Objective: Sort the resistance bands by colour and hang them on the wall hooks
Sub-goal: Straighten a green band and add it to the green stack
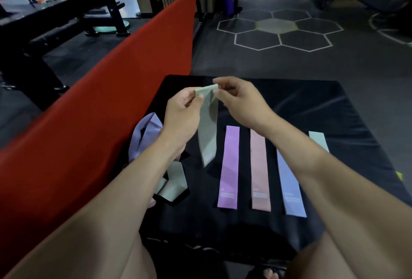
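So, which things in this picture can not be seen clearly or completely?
- Mint band at the far right, head view: the right forearm covers its near part.
- Lavender band: its far end lies under the same forearm.
- Loose pile of bands: the left arm hides part, so no count.
- Print on the laid bands: too small.
- Wall hooks: not in view.

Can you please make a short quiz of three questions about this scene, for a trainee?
1. True or false: both hands, the left hand and the right hand, pinch the top of the pale green band.
2. Which colour lies between the purple band and the lavender band on the black mat? A) pink B) red C) yellow
3. Fill in: the loose pile of bands lies under the ___ forearm.

Key: 1 true; 2 A, the pink band; 3 left.
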